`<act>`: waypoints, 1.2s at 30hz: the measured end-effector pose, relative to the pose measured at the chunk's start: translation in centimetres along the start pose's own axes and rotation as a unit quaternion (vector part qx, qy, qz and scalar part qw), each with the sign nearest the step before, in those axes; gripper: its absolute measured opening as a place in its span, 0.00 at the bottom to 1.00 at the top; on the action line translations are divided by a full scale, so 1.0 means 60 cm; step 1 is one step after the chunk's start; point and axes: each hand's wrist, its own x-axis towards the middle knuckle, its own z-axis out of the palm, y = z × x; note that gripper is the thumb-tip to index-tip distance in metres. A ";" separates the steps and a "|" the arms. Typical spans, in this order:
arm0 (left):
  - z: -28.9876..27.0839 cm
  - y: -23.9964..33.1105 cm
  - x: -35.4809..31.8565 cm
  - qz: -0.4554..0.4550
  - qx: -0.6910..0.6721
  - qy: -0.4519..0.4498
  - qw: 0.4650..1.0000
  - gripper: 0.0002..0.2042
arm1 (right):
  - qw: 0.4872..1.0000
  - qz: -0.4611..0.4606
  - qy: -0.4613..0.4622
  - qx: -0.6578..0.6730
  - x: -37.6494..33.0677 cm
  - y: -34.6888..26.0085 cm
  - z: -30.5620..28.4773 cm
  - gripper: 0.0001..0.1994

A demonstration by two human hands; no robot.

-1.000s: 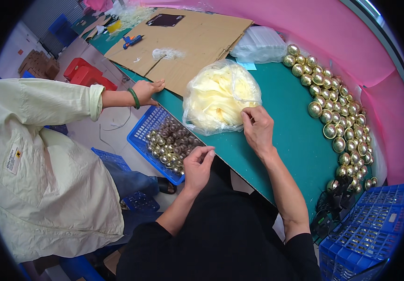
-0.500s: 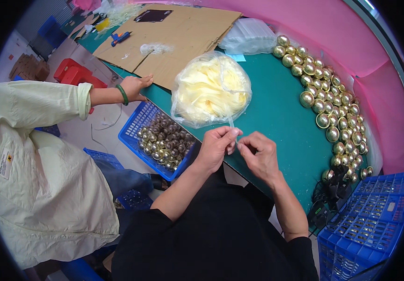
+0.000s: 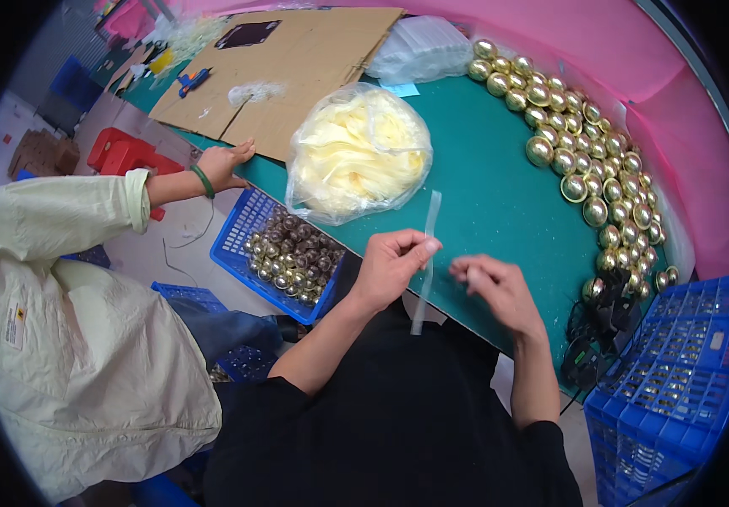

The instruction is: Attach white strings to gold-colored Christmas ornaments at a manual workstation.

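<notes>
My left hand [image 3: 394,269] pinches a narrow, translucent plastic strip [image 3: 429,279] between thumb and fingertips. The strip hangs nearly upright, its ends showing above and below the fingers. To its right, apart from it, my right hand [image 3: 500,291] hovers over the table edge. Its fingers are loosely bent, slightly blurred and apart, with nothing seen in them. Beyond my left hand, a clear plastic bag [image 3: 360,156] full of pale yellow strips lies on the green table [image 3: 483,177].
Many gold balls [image 3: 588,160] line the table's right side, beside black devices [image 3: 592,338] and blue crates [image 3: 677,380]. A blue basket [image 3: 276,253] of shiny balls stands left. Cardboard [image 3: 297,63] holds a glue gun [image 3: 194,82]. A co-worker's hand [image 3: 223,165] touches the table edge.
My right hand has moved right, away from my left hand. The strip now stands clear of the bag, held by my left hand alone. The whole view has shifted slightly.
</notes>
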 end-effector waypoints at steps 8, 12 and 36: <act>0.030 -0.013 -0.024 -0.015 0.062 -0.056 0.996 0.08 | 0.973 -0.042 0.161 0.159 0.040 0.019 0.046 0.09; 0.029 -0.017 -0.025 -0.006 0.075 -0.052 0.996 0.08 | 0.969 -0.048 0.162 0.183 0.035 0.013 0.056 0.07; 0.039 -0.005 0.009 0.039 0.167 0.006 0.985 0.09 | 0.951 0.040 0.083 0.294 0.019 0.037 0.046 0.08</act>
